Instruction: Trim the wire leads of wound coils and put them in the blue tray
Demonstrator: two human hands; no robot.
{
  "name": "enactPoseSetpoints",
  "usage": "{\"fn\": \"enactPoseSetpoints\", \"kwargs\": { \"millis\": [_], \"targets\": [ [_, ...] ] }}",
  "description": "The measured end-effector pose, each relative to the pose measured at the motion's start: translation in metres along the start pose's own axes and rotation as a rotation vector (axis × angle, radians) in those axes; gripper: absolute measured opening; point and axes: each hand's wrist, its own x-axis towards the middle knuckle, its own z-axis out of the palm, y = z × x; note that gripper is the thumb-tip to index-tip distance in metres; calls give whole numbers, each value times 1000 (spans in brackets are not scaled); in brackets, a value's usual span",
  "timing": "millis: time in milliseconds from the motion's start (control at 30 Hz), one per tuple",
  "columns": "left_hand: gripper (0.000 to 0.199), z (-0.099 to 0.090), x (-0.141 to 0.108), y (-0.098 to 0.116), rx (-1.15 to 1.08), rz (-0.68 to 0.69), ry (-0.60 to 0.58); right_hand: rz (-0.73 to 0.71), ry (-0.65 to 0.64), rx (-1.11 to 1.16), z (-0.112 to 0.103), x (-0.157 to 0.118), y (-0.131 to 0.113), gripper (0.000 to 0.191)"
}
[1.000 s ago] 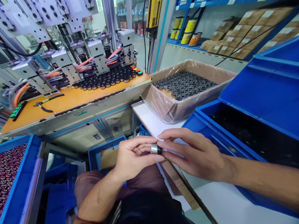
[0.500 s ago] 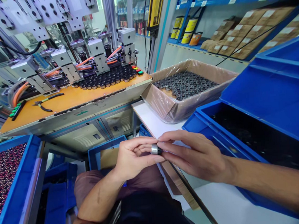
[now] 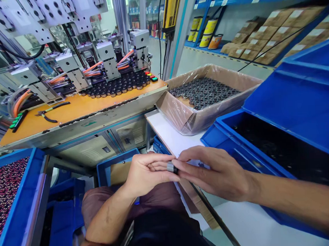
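A small silver-and-black cylindrical part (image 3: 171, 167) sits between my two hands, above my lap. My left hand (image 3: 148, 172) has its fingers curled behind the part and its thumb along the lower side. From the right, the fingertips of my right hand (image 3: 214, 172) press on the black end. Some fingertips are hidden behind the part. Many similar dark round parts (image 3: 114, 87) stand in rows on the orange bench top (image 3: 77, 115) beyond my hands.
Metal machine fixtures (image 3: 107, 59) stand on the bench, with cutting pliers (image 3: 51, 111) before them. A plastic-lined cardboard box (image 3: 192, 119) of dark parts rests at right on a white table. Blue bins (image 3: 226, 134) stand beside my right arm, and another bin (image 3: 36, 164) with small red-and-black pieces is at left.
The part has turned slightly between my fingers, its black end tilting downward. My right fingers have shifted a little around it; my left hand is nearly still.
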Motion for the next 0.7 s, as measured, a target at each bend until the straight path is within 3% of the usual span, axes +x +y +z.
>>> {"fn": "enactPoseSetpoints", "kwargs": {
  "millis": [133,300,400,567,700],
  "targets": [
    [46,8,0,-13,-83,40,54,-10,42,-46,1,4,-1,27],
    [42,16,1,-30,-101,298,96,-40,54,-77,1,-2,0,42],
    [44,11,3,-27,76,474,74,35,97,-4,2,-2,-5,42],
    [30,-1,5,-13,507,767,26,118,57,92,2,5,-13,28],
    [27,-7,1,-7,615,812,12,46,-48,-48,-28,7,12,21]
  ]
}}
